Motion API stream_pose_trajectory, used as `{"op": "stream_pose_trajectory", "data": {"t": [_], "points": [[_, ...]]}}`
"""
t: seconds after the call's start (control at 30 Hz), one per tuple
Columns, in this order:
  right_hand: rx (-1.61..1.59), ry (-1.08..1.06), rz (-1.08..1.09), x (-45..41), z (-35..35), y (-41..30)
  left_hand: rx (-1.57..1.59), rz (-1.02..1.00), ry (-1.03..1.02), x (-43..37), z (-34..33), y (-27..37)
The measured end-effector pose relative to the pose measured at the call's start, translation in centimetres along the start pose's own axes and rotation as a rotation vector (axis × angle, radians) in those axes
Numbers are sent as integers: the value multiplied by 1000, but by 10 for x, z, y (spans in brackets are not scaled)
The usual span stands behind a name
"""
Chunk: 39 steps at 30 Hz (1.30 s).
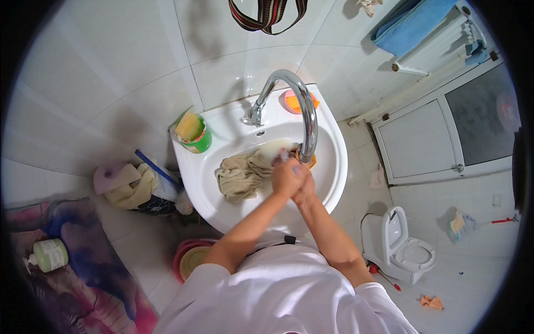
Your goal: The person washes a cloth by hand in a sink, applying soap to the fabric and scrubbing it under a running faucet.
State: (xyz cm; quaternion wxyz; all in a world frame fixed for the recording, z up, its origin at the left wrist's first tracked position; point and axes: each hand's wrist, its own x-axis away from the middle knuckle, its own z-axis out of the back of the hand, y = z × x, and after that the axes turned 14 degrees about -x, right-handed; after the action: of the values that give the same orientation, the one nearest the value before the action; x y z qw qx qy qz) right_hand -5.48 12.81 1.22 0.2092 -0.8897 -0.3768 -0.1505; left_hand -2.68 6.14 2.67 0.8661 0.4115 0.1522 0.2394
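Under the spout of a chrome gooseneck faucet [308, 125], my left hand [287, 177] and my right hand [306, 190] are pressed together. Between them is a wet, bunched cloth [313, 161] with yellow and dark parts, mostly hidden by my fingers and the spout. Just left of my hands, a soaked beige cloth [240, 175] lies crumpled in the white washbasin [206, 179]. Cloudy water [273, 150] shows in the bowl behind it.
A green tub [200, 142] with a yellow sponge [190, 125] stands on the basin's left ledge. The right ledge holds a pink dish [290, 101] with something orange. Below left are a red basin [180, 254] and a filled bin [164, 190]; a toilet [400, 242] is right.
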Motion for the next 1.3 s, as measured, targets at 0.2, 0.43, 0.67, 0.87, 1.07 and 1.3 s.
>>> {"op": "stream_pose_trajectory", "data": {"t": [0.2, 0.43, 0.67, 0.87, 1.07, 1.3], "points": [[33, 315, 48, -5, -6, -7, -40, 20, 137, -4, 9, 11], [130, 482, 78, 7, -26, 11, -13, 106, 93, -6, 18, -8], [371, -44, 338, 9, 60, 2, -97, -142, 40, 38, 30, 40], [167, 425, 24, 17, -16, -3, -170, 172, -59, 7, -7, -45], [436, 19, -178, 33, -49, -47, 585, 716, -689, -14, 2, -76], [1853, -589, -269, 51, -15, -16, 1215, 668, -477, -31, 26, -89]]}}
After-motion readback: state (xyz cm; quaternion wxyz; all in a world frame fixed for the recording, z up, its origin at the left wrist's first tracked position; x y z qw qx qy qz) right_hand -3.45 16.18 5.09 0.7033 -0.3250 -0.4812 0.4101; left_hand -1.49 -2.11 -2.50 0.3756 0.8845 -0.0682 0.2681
